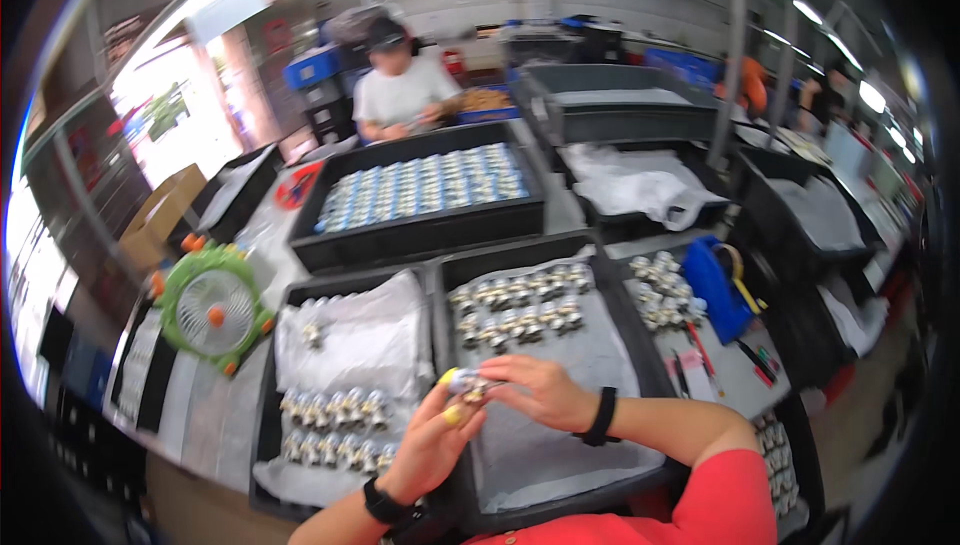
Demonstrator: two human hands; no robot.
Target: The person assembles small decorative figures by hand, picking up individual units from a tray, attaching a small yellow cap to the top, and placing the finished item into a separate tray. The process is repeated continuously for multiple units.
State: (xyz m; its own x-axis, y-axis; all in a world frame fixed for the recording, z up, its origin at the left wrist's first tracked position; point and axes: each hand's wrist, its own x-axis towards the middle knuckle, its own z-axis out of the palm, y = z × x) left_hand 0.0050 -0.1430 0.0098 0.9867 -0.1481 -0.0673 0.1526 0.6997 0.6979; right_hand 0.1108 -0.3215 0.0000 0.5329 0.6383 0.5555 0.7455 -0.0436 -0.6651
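On a crowded workshop counter [225, 415], fingers [452, 413] of left hand [430, 445] and right hand [540, 390] pinching a small metal part [465, 383] together, hovering between two black trays [445, 285] lined with white sheets, holding rows of similar parts [515, 307].

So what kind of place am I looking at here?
Most likely a factory assembly or packing line. Black trays hold rows of small metal parts, both hands, left hand and right hand, hold one small part, and another worker sits opposite.
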